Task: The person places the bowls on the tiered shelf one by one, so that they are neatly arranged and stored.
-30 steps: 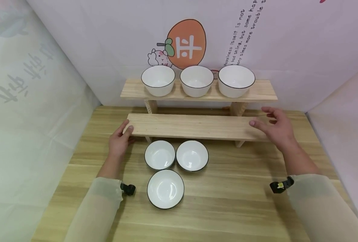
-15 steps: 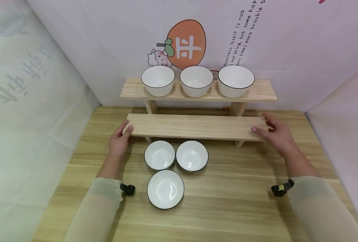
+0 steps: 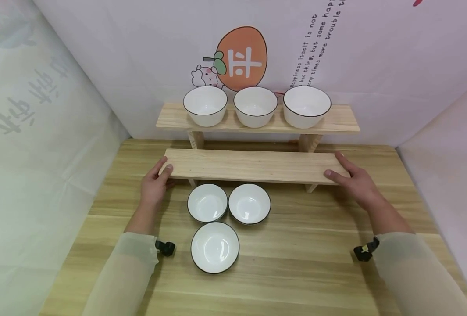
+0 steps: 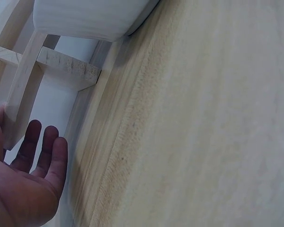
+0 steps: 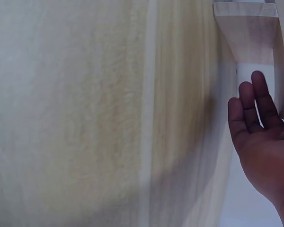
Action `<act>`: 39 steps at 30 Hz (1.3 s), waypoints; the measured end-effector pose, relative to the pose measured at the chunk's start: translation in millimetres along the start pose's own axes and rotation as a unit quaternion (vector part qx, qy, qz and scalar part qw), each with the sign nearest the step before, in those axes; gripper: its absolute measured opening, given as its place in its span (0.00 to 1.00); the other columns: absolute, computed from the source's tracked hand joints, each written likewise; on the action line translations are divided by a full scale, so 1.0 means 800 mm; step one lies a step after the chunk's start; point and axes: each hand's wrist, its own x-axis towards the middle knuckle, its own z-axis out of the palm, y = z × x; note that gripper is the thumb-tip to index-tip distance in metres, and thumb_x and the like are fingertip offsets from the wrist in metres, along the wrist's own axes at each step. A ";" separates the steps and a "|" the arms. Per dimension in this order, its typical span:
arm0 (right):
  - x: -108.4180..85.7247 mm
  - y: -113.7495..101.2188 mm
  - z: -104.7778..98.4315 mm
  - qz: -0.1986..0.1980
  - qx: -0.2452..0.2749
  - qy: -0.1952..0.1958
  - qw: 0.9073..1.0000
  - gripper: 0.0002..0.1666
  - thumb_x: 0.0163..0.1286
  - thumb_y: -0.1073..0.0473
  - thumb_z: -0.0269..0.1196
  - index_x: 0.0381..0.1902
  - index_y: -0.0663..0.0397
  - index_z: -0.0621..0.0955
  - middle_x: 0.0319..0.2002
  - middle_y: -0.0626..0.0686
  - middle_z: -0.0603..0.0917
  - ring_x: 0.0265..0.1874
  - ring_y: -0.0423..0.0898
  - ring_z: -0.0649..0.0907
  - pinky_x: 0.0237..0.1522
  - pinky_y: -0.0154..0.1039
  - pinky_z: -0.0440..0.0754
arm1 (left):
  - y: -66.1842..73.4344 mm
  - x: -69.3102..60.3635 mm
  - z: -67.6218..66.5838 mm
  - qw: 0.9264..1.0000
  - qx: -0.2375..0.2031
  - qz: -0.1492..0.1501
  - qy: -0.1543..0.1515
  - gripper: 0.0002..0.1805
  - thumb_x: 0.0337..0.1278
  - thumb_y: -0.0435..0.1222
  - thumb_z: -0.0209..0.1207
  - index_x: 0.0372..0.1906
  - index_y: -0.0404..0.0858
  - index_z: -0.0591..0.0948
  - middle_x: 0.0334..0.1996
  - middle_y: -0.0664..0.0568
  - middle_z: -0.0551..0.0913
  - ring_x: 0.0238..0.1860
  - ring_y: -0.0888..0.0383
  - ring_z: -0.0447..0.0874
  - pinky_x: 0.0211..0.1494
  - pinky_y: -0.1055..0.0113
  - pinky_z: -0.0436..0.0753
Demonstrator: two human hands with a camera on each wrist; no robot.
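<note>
In the head view, a wooden shelf board [image 3: 249,166] forms the lower tier of a stand. My left hand [image 3: 153,188] grips its left end, thumb on top. At the other end my right hand [image 3: 361,186] holds the board, its thumb over the front corner and index finger at the back corner. Both wrist views show the remaining fingers of the left hand [image 4: 33,182] and right hand [image 5: 267,158] stretched out below the board. Three white bowls stand on the upper shelf [image 3: 344,117], among them the middle bowl [image 3: 255,107].
On the wooden table [image 3: 296,259], in front of the stand, are three more dark-rimmed white bowls: a left bowl [image 3: 207,202], a right bowl [image 3: 250,204] and a front bowl [image 3: 215,247]. A printed cloth [image 3: 138,57] hangs behind the stand.
My right hand has closed in on the board's right end, its index finger coming down to the back corner. My left hand keeps its grip, and the bowls stay put.
</note>
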 end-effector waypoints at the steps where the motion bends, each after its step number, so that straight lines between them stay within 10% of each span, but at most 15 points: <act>1: 0.000 0.000 0.001 0.000 0.000 0.000 1.000 0.57 0.68 0.23 0.60 0.83 0.21 0.43 0.83 0.44 0.40 0.80 0.67 0.43 0.73 0.74 0.51 | 0.000 0.000 -0.001 1.000 0.003 0.001 0.000 0.32 0.65 0.53 0.68 0.73 0.55 0.77 0.77 0.54 0.68 0.63 0.49 0.78 0.59 0.54 0.85; 20: 0.002 -0.001 0.008 0.008 0.004 0.015 1.000 0.58 0.66 0.21 0.60 0.83 0.20 0.44 0.84 0.53 0.43 0.80 0.67 0.46 0.73 0.74 0.53 | 0.002 -0.023 -0.012 0.998 0.015 0.002 -0.057 0.45 0.72 0.46 0.64 0.84 0.55 0.52 0.81 0.49 0.60 0.71 0.48 0.72 0.66 0.56 0.81; 27: -0.002 -0.006 0.005 0.010 0.008 0.018 1.000 0.57 0.67 0.22 0.60 0.82 0.18 0.43 0.84 0.54 0.42 0.80 0.67 0.46 0.74 0.73 0.53 | -0.004 -0.048 -0.017 0.992 0.054 0.014 -0.112 0.48 0.74 0.47 0.62 0.85 0.47 0.46 0.70 0.38 0.74 0.63 0.45 0.80 0.63 0.61 0.83; 39: -0.003 -0.005 0.006 0.020 0.014 0.012 1.000 0.57 0.66 0.21 0.60 0.82 0.15 0.42 0.84 0.53 0.40 0.80 0.67 0.44 0.74 0.73 0.51 | -0.007 -0.103 -0.020 0.979 0.093 0.008 -0.184 0.54 0.73 0.44 0.64 0.85 0.49 0.37 0.81 0.47 0.59 0.77 0.46 0.63 0.74 0.50 0.71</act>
